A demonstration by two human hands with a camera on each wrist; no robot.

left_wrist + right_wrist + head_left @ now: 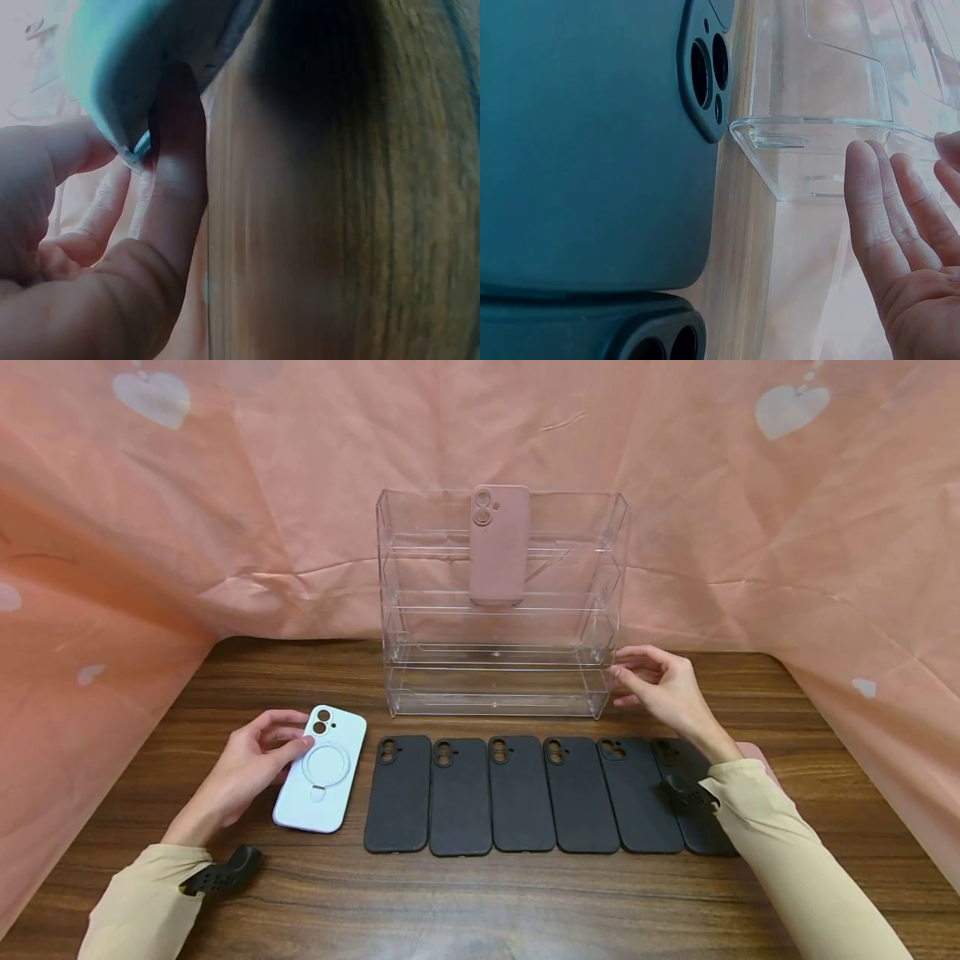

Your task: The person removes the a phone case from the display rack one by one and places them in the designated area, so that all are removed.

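My left hand (251, 760) pinches the left edge of a white phone case (326, 768) with a ring on its back. In the left wrist view, the thumb and fingers grip one corner of the case (112, 75), which is blurred. On the other side, my right hand (663, 689) is at the lower right end of a clear tiered display rack (495, 706). Its fingers (866, 187) are fairly straight in the right wrist view, beside the rack's clear wall; whether they touch it I cannot tell. A pink phone case (501, 552) stands upright in the rack's upper part.
Several black phone cases (461, 797) lie in a row in front of the rack, the rightmost partly under my right forearm. A pink edge (753, 752) shows behind that sleeve. Pink cloth (315, 510) encloses the wooden table (315, 902) at the back and sides.
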